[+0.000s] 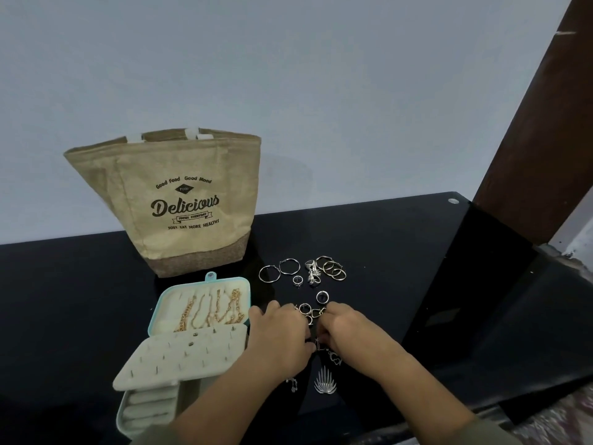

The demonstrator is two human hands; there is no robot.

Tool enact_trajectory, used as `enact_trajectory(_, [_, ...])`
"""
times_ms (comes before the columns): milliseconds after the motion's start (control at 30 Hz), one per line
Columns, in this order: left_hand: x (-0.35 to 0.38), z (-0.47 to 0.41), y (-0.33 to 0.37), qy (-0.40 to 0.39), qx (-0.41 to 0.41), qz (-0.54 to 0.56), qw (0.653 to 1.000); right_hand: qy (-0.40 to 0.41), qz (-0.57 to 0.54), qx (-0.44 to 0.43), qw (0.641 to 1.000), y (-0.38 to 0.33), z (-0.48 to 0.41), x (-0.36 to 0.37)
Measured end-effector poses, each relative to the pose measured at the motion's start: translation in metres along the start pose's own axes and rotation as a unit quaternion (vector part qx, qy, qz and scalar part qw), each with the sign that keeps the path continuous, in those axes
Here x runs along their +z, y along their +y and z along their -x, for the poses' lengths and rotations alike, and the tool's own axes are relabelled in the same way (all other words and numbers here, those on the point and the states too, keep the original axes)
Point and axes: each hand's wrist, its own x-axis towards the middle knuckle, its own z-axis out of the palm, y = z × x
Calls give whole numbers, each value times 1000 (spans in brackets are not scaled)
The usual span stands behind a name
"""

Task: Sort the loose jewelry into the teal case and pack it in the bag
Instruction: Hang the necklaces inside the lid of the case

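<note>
The teal case (154, 319) lies open on the black table, gold chains (210, 311) hanging in its lid and a cream earring panel (179, 358) folded over its base. Loose silver rings and hoops (301, 271) are scattered to its right. My left hand (279, 338) and my right hand (346, 332) meet over a small silver piece (319, 345), fingers curled and pinching it between them. A fan-shaped earring (324, 383) and a heart piece (335, 359) lie just below my hands. The tan bag (173, 200) stands upright behind the case.
The glossy black table (401, 268) ends against a pale wall behind the bag. A dark wooden post (539, 130) rises at the right. The table's front edge runs below my forearms at the lower right.
</note>
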Motion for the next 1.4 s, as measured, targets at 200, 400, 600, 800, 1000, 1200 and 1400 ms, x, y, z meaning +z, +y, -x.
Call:
enact_trajectory(200, [1, 0, 1, 9, -7, 78, 997, 6, -10, 14, 1000, -4, 1, -9])
enact_trajectory(400, [-6, -3, -9, 54, -12, 205, 977, 16, -158, 44, 986, -9, 0, -33])
enact_trajectory(600, [-24, 5, -23, 83, -1, 324, 943, 57, -233, 49, 969, -33, 1, -64])
enact_trajectory(800, [-65, 24, -47, 131, -14, 294, 947, 86, -241, 44, 966, -66, -2, -92])
enact_trajectory(1000, [-102, 44, -69, 188, 10, 229, 955, 87, -304, 23, 948, -101, -5, -109])
enact_trajectory(1200, [-120, 64, -96, 182, 66, 212, 958, 82, -307, -3, 948, -134, -13, -114])
enact_trajectory(1400, [-123, 87, -132, 156, -16, 415, 896, 47, -475, 5, 878, -168, -36, -96])
